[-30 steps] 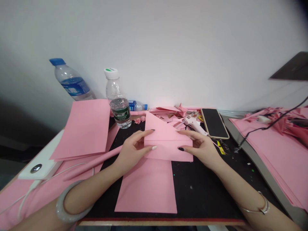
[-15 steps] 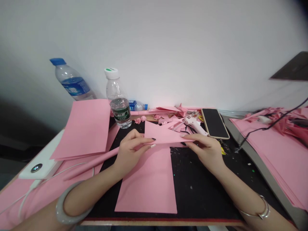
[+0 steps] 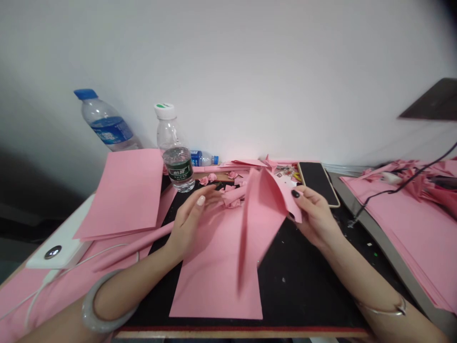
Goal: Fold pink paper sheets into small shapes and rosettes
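A folded sheet of pink paper (image 3: pixel 266 205) hangs from my right hand (image 3: pixel 316 216), pinched at its right edge between thumb and fingers. Its folds have spread apart, and the lower end is blurred by motion. My left hand (image 3: pixel 191 219) is open and holds nothing, to the left of that sheet, thumb raised and fingers apart. Beneath both, a flat pink paper sheet (image 3: pixel 217 290) lies on the black mat (image 3: pixel 307 290). Pink paper scraps and small folded roses (image 3: pixel 207 179) sit behind my hands. A white glue gun (image 3: pixel 282 180) is partly hidden by the held paper.
A clear water bottle (image 3: pixel 174 152) stands at back left; a blue-capped bottle (image 3: pixel 109 124) leans by the wall. A phone (image 3: pixel 319 181) lies at back right. Pink paper stacks (image 3: pixel 410 238) fill the right side. A white power bank (image 3: pixel 59 250) with a cable sits left.
My left hand has let go of the folded paper and moved slightly left, opening. My right hand has turned, and the paper now hangs down with its folds spread.
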`<state>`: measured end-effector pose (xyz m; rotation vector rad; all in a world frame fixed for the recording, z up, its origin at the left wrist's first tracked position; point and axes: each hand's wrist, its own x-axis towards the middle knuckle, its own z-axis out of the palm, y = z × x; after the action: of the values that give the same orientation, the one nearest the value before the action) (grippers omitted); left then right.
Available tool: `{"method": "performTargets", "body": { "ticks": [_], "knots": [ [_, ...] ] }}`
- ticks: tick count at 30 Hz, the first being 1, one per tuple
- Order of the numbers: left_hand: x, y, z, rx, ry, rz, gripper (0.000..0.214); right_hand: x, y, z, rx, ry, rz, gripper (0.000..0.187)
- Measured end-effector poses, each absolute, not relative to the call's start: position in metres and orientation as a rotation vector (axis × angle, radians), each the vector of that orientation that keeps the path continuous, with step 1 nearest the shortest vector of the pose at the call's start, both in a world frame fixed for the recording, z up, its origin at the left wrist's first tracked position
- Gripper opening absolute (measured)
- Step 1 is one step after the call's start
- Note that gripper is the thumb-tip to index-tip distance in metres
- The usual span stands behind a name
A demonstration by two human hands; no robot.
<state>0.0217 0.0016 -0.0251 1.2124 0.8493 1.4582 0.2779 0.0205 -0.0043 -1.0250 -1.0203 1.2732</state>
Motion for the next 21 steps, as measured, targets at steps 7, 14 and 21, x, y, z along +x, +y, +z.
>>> {"method": "performTargets", "body": {
  "ticks": [7,14,21],
  "knots": [
    [0.024,0.0,-0.022,1.311,0.976,0.827,0.028,0.267,0.012,-0.007,-1.272,-1.569,1.42,0.022],
    [0.027,-0.003,-0.025,1.47,0.997,0.632,0.016,0.261,0.01,-0.011,-1.293,-1.89,1.516,0.018],
    [0.034,-0.007,-0.017,1.6,1.018,0.56,0.02,0.249,-0.002,-0.011,-1.244,-1.899,1.391,0.015]
  ]
}}
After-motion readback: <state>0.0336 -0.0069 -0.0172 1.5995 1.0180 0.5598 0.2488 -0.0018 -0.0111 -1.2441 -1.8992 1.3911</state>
